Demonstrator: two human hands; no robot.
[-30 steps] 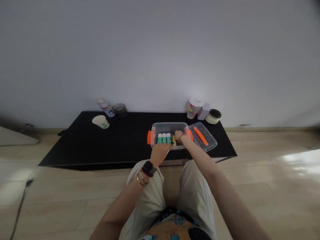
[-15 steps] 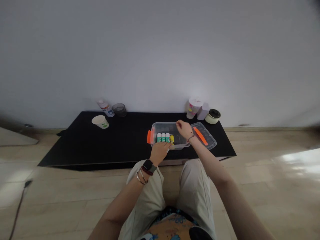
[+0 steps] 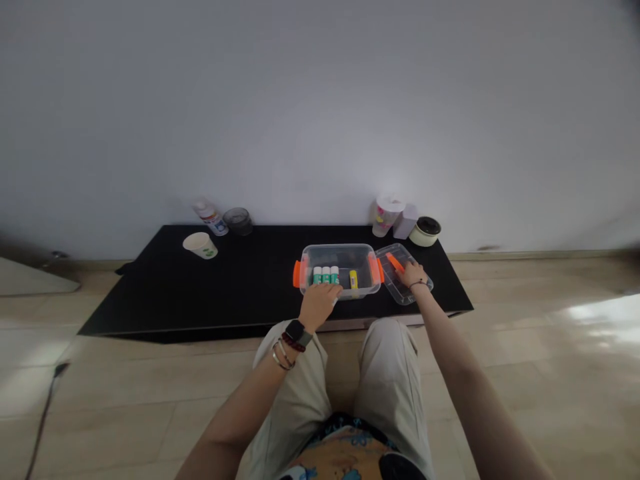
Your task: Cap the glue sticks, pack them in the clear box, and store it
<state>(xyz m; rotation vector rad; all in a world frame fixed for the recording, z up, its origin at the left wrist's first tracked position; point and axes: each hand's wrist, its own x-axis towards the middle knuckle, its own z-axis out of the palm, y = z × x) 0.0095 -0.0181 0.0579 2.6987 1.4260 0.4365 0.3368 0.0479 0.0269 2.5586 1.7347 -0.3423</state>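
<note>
A clear plastic box [image 3: 340,251] with orange side latches stands near the front edge of the black table. Inside, three green-and-white tubes [image 3: 326,275], apparently glue sticks, form a row on the left, and a yellow stick [image 3: 354,279] is apart on the right. My left hand [image 3: 320,302] is closed over the box's near rim, just below the green tubes; its fingertips are partly hidden. Right of the box lies its clear lid [image 3: 389,280] with an orange strip [image 3: 395,261]. My right hand [image 3: 413,273] is closed at the strip's lower end, gripping the lid.
At the back left are a white bottle [image 3: 211,218], a dark glass bowl [image 3: 239,221] and a paper cup [image 3: 201,245]. A lidded plastic cup [image 3: 387,217], a pale box [image 3: 405,222] and a cream pot with a black top [image 3: 425,231] stand back right, by the wall.
My right hand has moved from above the box rightward onto the lid. The yellow stick now sits farther right, apart from the green tubes. My left hand has stayed nearly still.
</note>
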